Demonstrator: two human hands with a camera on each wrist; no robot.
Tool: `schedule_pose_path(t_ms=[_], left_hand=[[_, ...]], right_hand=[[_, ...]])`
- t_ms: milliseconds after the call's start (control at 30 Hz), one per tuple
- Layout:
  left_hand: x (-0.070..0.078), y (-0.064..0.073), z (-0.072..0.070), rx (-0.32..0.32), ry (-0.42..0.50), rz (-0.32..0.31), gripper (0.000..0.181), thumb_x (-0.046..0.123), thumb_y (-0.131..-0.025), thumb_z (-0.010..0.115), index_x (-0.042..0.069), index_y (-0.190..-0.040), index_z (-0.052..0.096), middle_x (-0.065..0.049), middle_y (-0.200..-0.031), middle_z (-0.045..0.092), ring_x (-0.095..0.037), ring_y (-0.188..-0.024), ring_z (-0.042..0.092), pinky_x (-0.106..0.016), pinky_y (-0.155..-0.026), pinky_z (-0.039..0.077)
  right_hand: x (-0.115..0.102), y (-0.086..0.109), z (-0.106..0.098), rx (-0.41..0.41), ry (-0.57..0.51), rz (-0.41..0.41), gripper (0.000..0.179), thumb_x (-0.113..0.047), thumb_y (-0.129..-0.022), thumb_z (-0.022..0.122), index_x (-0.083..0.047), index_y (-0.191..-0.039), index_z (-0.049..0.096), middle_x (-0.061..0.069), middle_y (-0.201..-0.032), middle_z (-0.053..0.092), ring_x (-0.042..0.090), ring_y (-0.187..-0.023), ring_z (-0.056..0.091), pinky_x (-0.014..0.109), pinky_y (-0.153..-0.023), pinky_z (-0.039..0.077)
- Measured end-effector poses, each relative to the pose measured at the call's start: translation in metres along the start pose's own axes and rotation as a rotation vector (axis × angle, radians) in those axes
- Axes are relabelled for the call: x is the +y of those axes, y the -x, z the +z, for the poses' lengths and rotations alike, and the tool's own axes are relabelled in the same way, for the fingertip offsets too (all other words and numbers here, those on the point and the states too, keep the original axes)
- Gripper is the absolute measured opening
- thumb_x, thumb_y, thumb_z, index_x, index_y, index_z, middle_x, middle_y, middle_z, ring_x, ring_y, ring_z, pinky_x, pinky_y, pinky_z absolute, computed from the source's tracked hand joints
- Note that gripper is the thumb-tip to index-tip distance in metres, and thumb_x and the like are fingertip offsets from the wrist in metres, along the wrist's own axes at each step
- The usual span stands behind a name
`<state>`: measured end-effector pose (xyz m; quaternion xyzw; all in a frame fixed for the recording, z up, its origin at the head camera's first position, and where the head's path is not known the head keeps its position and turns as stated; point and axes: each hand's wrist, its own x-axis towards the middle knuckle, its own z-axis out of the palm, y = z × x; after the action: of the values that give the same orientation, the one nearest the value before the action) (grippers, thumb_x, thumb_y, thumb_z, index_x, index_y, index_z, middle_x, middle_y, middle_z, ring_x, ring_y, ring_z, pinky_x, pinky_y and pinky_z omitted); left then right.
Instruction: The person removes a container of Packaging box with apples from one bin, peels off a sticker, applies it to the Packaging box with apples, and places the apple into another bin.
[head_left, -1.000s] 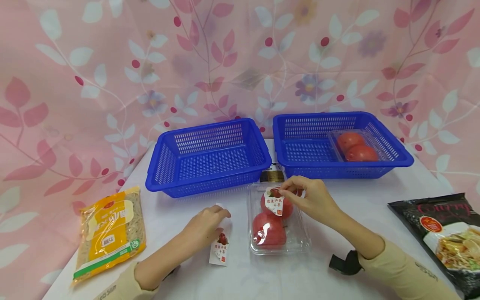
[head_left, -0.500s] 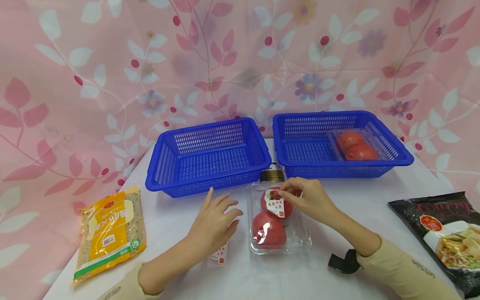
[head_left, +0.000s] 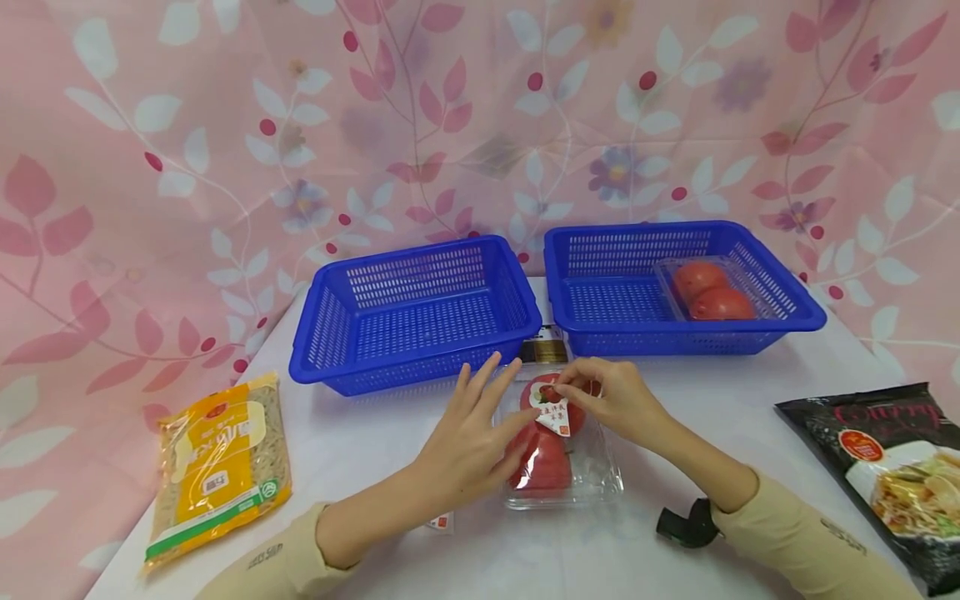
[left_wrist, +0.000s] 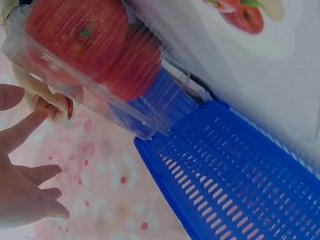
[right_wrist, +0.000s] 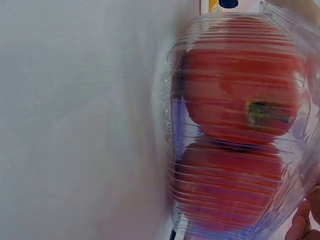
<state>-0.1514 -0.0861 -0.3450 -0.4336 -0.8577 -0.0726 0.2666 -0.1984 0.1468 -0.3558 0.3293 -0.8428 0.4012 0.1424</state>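
Observation:
A clear plastic clamshell box with two red apples inside lies on the table in front of me. On its lid is a white apple label; my right hand pinches the label's upper right edge between thumb and fingers. My left hand is spread over the box's left side, its thumb and index fingertip close to the label. In the left wrist view the left hand shows straight, parted fingers beside the box. The right wrist view shows the ribbed box wall and both apples.
Behind the box stand two blue baskets; the left basket is bare, the right basket holds another box of red fruit. A yellow food bag lies left, a black curry noodle bag right. A second label peeks out under my left forearm.
My left hand has lifted off the loose label on the table, opened its fingers and moved right over the box. The right hand keeps its pinch on the label, almost still.

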Motion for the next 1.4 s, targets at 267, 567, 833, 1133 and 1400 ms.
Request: schedule_pose_path(t_ms=[267, 567, 833, 1133, 1400], left_hand=[[0.006, -0.006, 0.010, -0.138, 0.003, -0.051, 0.040, 0.038, -0.089, 0.052, 0.023, -0.125, 0.057, -0.016, -0.152, -0.003, -0.036, -0.137, -0.006, -0.058, -0.105, 0.000], [0.009, -0.006, 0.012, -0.208, -0.005, -0.058, 0.038, 0.040, -0.091, 0.049, 0.023, -0.124, 0.057, -0.018, -0.151, -0.006, -0.036, -0.137, -0.009, -0.058, -0.105, -0.002], [0.012, -0.003, 0.011, -0.215, -0.001, -0.046, 0.035, 0.040, -0.091, 0.049, 0.022, -0.120, 0.060, -0.019, -0.151, 0.000, -0.035, -0.137, -0.008, -0.059, -0.104, 0.000], [0.013, 0.000, 0.012, -0.223, 0.022, -0.039, 0.036, 0.040, -0.090, 0.051, 0.021, -0.120, 0.060, -0.018, -0.151, 0.005, -0.034, -0.137, -0.007, -0.059, -0.104, -0.003], [0.013, 0.004, 0.008, -0.232, -0.002, -0.052, 0.037, 0.041, -0.089, 0.052, 0.020, -0.119, 0.061, -0.019, -0.150, 0.011, -0.032, -0.138, -0.006, -0.057, -0.105, -0.001]], right_hand=[[0.004, 0.000, 0.002, 0.003, 0.028, -0.026, 0.005, -0.009, -0.079, 0.070, -0.012, -0.080, 0.066, -0.009, -0.068, 0.060, 0.003, -0.056, 0.047, 0.021, -0.049, 0.043], [0.005, 0.002, 0.002, 0.011, 0.060, -0.023, 0.004, -0.014, -0.081, 0.070, -0.012, -0.079, 0.067, -0.013, -0.067, 0.055, 0.004, -0.056, 0.046, 0.020, -0.049, 0.042], [0.007, 0.001, 0.003, 0.001, 0.096, -0.026, 0.008, -0.008, -0.077, 0.072, -0.014, -0.080, 0.068, -0.011, -0.073, 0.059, 0.007, -0.064, 0.049, 0.027, -0.055, 0.045], [0.009, -0.001, 0.006, -0.009, 0.137, 0.029, 0.008, -0.011, -0.076, 0.075, -0.014, -0.080, 0.068, -0.005, -0.079, 0.057, 0.018, -0.067, 0.049, 0.023, -0.056, 0.040], [0.009, -0.003, 0.008, -0.031, 0.160, 0.001, 0.018, -0.009, -0.077, 0.074, -0.010, -0.094, 0.070, 0.003, -0.089, 0.056, 0.019, -0.077, 0.052, 0.030, -0.063, 0.047]])
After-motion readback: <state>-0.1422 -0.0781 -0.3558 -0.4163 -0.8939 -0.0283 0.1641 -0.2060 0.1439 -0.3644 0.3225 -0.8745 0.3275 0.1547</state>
